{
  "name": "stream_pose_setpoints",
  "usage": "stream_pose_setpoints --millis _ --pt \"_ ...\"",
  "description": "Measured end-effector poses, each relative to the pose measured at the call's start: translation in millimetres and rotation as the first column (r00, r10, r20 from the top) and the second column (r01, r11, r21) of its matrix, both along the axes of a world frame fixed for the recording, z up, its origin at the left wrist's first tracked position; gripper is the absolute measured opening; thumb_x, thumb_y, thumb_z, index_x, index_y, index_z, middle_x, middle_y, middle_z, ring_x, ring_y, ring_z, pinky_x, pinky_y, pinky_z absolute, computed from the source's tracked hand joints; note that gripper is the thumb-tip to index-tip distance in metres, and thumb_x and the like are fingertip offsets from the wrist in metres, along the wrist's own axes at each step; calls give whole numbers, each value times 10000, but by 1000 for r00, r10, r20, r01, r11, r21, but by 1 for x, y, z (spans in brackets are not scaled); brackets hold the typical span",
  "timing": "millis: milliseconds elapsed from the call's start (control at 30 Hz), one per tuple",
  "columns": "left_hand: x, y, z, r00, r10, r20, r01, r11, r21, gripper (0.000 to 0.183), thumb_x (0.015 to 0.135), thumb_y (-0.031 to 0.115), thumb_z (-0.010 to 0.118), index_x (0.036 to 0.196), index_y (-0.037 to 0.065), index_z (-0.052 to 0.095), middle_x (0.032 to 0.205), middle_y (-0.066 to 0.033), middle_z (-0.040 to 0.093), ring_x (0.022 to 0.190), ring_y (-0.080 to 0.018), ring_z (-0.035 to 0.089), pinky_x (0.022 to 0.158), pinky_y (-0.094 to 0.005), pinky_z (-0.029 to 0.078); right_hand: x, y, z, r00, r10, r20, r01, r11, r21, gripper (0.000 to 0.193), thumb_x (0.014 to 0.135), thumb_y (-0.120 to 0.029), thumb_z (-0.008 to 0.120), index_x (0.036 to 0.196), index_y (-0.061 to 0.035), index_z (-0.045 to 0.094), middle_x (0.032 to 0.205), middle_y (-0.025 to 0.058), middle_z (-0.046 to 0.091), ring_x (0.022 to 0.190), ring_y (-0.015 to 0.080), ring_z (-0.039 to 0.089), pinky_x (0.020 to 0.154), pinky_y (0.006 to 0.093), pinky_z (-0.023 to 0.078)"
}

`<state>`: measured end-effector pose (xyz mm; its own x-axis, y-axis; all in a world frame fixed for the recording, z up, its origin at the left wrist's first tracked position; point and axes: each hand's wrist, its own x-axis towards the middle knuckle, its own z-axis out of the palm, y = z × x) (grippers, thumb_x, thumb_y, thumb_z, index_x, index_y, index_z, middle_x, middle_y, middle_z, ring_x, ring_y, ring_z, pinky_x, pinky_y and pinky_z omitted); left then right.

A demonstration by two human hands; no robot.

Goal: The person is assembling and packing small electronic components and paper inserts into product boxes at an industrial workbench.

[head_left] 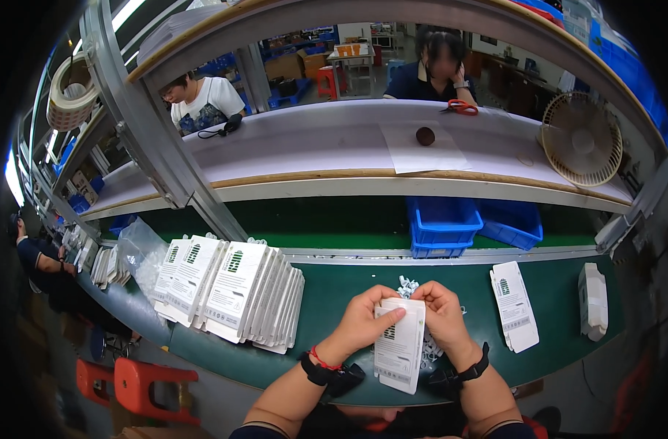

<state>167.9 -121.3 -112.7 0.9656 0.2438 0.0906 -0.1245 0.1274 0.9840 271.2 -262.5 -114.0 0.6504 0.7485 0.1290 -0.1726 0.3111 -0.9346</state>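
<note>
Apparently the work in hand sits somewhere mid-batch, judging by what lies about: a white carton (400, 351) is held between the two hands near the close edge of the green desk (323, 293), its printed face showing. The left hand (369, 318) has it in a closed grip, thumb laid across the upper front, while the right hand (444, 318) pinches narrowly at its top right corner; what those fingers are doing to the flap, I can't make out from here. To the left leans a thick row of cartons (235, 285), closely packed, and to the right lie a single carton (515, 304) and, farther out, a bulkier carton (593, 301). I'd guess the row is one side of the count, but whether it is finished or waiting I cannot tell. Small white pieces (407, 284) are scattered just behind and beside the held carton, so some remain unused. As for room, the left forearm has a bare strip before the row, and the right has open desk before the single carton; behind, the metal rail (348, 256) and blue bins (445, 227) bound the reach, with the shelf (297, 150) overhead
</note>
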Motion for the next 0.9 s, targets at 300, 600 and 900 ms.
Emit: stream_pose_setpoints --millis 300,600,900 --pt "3 21 9 905 413 106 -414 910 -15 196 837 23 633 1011 -21 555 894 -54 622 797 -85 586 716 -217 481 -6 -3 9 952 261 -160 -292 932 -213 204 908 -106 555 1034 46 606 911 66 650 780 86 595 705 230 490" --pt "-2 17 20 921 333 203 -277 925 -261 538 863 69 606 1330 -6 349 1122 -124 570 933 -145 599 802 -250 483 -9 -4 16 984 179 -10 -178 971 -157 223 876 -60 582 1068 51 604 986 107 654 882 130 616 778 258 503" --pt "-5 0 28 885 -367 287 466 710 -528 1075 616 608 730 1389 10 281 1315 -218 443 1227 -321 443 1026 -417 355 -14 -11 21 919 387 -67 -393 913 -113 257 891 -83 567 1108 53 583 1036 91 631 948 134 594 833 260 476"
